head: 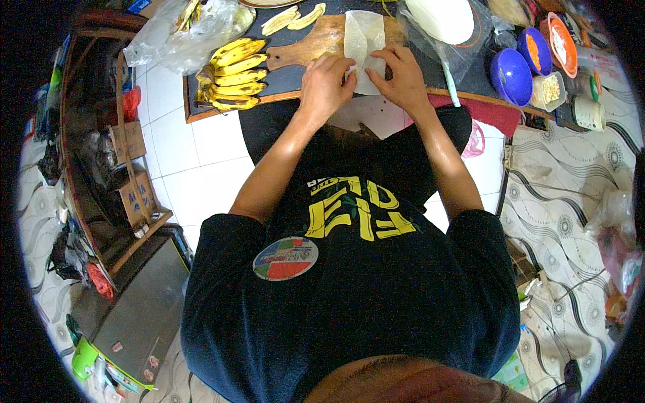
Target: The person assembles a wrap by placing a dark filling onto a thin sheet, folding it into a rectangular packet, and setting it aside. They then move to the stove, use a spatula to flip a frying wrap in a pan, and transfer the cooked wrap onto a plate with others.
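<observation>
A thin, pale wrapper sheet (365,35) with folded sides lies lengthwise on a wooden paddle-shaped board (317,40), its near end reaching past the board. My left hand (327,80) has thumb and fingers closed on the wrapper's left edge near its lower part. My right hand (398,75) rests at the right edge, thumb and fingertips on the sheet, fingers spread. What lies inside the fold is hidden. A bunch of yellow bananas (239,75) sits left of the board. Banana peels (292,19) lie behind it.
A clear plastic bag (201,40) is at the back left. Round white wrappers (443,17) in plastic and a pale-handled utensil (450,83) lie to the right. Farther right stand blue bowls (511,78), an orange bowl (562,48) and a tub of chopped food (549,91).
</observation>
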### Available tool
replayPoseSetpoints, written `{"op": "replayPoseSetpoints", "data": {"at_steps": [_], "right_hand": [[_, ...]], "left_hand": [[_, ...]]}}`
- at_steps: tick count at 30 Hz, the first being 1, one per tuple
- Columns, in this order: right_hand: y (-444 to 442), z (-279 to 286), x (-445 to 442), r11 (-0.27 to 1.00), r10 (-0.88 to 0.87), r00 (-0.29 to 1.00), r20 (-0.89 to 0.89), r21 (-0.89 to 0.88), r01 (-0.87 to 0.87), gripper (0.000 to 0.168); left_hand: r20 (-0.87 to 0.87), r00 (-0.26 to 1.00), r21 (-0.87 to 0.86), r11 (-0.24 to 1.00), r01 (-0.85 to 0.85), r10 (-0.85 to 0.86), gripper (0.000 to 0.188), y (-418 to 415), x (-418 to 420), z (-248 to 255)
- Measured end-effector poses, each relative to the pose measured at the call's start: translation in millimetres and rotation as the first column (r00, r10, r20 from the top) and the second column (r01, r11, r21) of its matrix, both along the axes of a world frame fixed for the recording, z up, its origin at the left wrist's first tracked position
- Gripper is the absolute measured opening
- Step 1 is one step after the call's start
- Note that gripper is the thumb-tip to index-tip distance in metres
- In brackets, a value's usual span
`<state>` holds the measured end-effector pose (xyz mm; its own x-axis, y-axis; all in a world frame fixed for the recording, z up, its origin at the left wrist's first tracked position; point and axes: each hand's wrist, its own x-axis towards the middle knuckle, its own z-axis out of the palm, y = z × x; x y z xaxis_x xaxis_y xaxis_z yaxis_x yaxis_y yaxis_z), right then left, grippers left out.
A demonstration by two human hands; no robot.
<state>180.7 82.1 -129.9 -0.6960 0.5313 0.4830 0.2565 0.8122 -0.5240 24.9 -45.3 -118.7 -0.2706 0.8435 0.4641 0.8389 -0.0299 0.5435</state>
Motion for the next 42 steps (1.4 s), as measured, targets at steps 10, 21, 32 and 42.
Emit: {"op": "replayPoseSetpoints", "data": {"at_steps": [10,21,32,42], "right_hand": [[17,5,-16,0.998,0.035,0.999,0.018,0.052,-0.036,0.029],[27,14,6,0.806,0.252,0.852,0.460,0.387,-0.447,0.058],[43,11,15,0.777,0.332,0.796,0.505,0.331,-0.535,0.089],[39,4,17,0.794,0.335,0.819,0.465,0.328,-0.511,0.086]], "left_hand": [[-0.140,0.990,-0.164,0.986,-0.015,-0.008,0.037,-10,8,7],[-0.156,0.960,-0.088,0.972,0.220,-0.232,0.049,-27,-11,-2],[-0.203,0.945,-0.029,0.967,0.254,-0.255,0.030,-23,-12,-18],[-0.263,0.920,-0.037,0.955,0.293,-0.292,0.034,-24,-7,-15]]}}
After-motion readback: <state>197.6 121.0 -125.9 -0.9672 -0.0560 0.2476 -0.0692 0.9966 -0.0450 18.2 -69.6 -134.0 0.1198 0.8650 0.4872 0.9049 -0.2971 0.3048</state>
